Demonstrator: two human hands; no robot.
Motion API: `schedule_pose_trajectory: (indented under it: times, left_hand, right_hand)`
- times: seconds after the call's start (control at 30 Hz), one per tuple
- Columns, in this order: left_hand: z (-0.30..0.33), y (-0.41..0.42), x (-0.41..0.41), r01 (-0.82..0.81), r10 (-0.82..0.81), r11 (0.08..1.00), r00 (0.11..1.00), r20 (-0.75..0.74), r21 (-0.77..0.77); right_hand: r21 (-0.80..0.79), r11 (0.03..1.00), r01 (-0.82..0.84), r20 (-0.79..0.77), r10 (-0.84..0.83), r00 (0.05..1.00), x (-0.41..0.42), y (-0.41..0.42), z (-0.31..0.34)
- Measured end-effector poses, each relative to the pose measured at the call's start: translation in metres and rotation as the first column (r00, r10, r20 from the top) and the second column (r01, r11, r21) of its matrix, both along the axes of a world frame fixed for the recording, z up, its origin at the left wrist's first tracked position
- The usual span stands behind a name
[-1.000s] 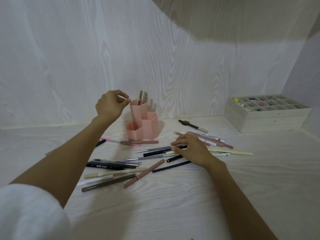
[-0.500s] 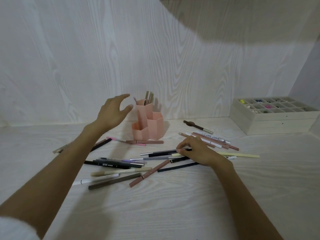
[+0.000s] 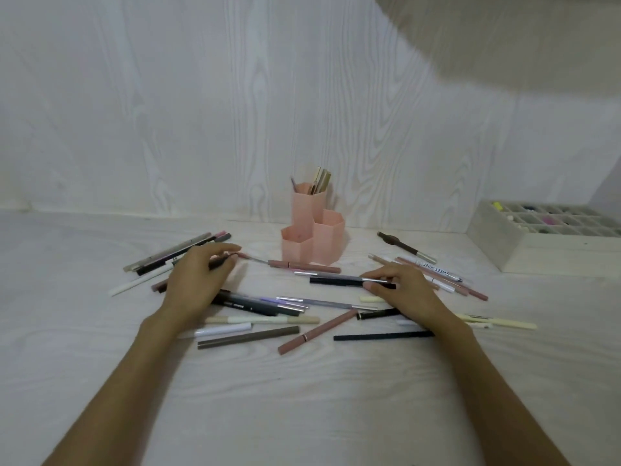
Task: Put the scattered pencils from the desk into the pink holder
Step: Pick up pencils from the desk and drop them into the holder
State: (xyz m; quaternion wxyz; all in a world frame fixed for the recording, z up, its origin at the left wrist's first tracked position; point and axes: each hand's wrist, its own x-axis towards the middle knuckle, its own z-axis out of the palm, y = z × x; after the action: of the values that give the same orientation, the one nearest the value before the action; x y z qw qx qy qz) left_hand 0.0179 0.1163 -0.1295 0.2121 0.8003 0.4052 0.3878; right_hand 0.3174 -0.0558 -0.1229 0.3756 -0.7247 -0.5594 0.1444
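The pink holder, made of three hexagonal tubes, stands at the back of the desk, and its tallest tube holds a few pencils. Several pencils lie scattered in front of it and to both sides. My left hand is down on the left pile, thumb and forefinger pinching a dark pencil. My right hand pinches the right end of a black pencil with a silver band that lies on the desk. A mauve pencil and a black one lie nearest me.
A white box of small compartments holding tiny items stands at the right against the wall. A pale wood-grain wall rises just behind the holder. A shelf underside hangs overhead at the upper right.
My left hand came down from the top of the holder to the pencils on the left. My right hand stayed on the black pencil.
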Motion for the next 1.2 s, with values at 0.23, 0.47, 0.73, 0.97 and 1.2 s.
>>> schedule_pose_trajectory:
  times: [0.23,0.47,0.73,0.97,1.2]
  left_hand:
    - [0.012,-0.014,-0.006,0.215,-0.209,0.965,0.976,0.059,-0.147]
    - [0.022,-0.035,0.003,0.441,-0.502,0.838,0.854,-0.136,-0.322]
    - [0.018,-0.036,0.009,0.434,-0.503,0.861,0.802,-0.322,-0.264]
    - [0.013,-0.032,0.012,0.469,-0.502,0.865,0.793,-0.345,-0.181]
    - [0.012,-0.034,0.015,0.473,-0.492,0.869,0.798,-0.350,-0.144]
  right_hand:
    - [0.119,0.992,0.048,-0.087,-0.037,0.995,-0.009,0.008,0.002]
    - [0.197,0.971,0.136,-0.368,-0.055,0.928,-0.006,0.003,0.012]
    - [0.172,0.975,0.139,-0.501,-0.035,0.865,-0.005,0.004,0.018]
    - [0.258,0.945,0.203,-0.524,-0.040,0.851,-0.010,0.004,0.032]
    - [0.418,0.864,0.283,-0.606,0.033,0.795,-0.012,0.023,0.079]
